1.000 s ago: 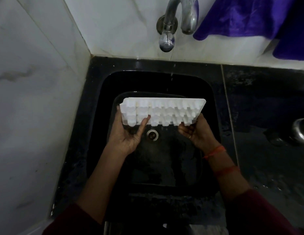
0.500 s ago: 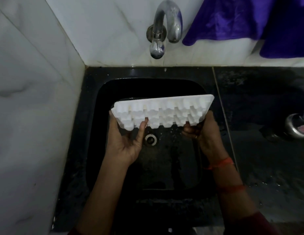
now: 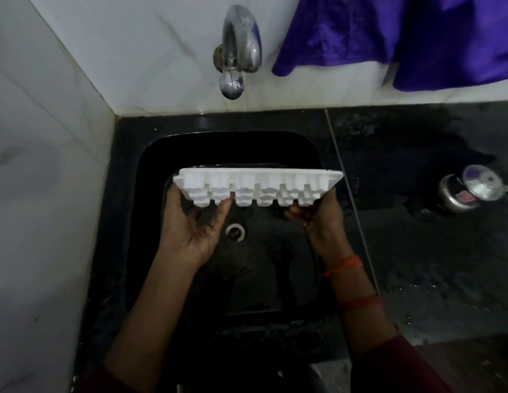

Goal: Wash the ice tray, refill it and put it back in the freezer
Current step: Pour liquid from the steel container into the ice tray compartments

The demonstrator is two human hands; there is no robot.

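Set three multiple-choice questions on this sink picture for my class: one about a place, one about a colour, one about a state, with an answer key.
1. Where is the ice tray?
A. inside a freezer
B. held above the sink
C. on a shelf

2. What colour is the cloth hanging on the wall?
A. purple
B. green
C. yellow

3. How is the tray supported?
A. it lies flat on a table
B. one hand alone has it
C. the left hand and right hand each have a grip on one end

Key:
1 B, the sink's drain shows below the tray.
2 A, it hangs purple beside the tap.
3 C, fingers of both hands reach under the tray's ends.
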